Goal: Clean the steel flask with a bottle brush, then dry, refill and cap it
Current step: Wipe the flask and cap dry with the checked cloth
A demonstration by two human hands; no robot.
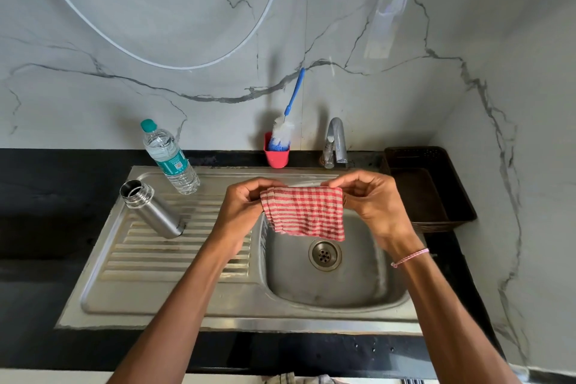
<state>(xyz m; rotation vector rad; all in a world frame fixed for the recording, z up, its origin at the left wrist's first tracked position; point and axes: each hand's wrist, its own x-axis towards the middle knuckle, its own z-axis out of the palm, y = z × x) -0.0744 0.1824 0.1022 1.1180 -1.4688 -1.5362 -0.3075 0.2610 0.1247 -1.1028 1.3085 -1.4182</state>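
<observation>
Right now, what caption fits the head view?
Left hand and right hand hold a red-checked cloth over the sink; open steel flask on the drainboard, bottle brush in red cup.

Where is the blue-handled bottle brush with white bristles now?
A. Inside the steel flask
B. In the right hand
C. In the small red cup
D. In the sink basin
C: the blue-handled bottle brush stands head-down in the small red cup at the wall, behind the steel sink.

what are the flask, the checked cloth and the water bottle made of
Uncapped silver flask: brushed steel, by its dull metallic sheen. Red-and-white checked cloth: woven fabric, likely cotton; it hangs limp, folded. Clear water bottle with teal cap: thin transparent plastic, ribbed.
</observation>
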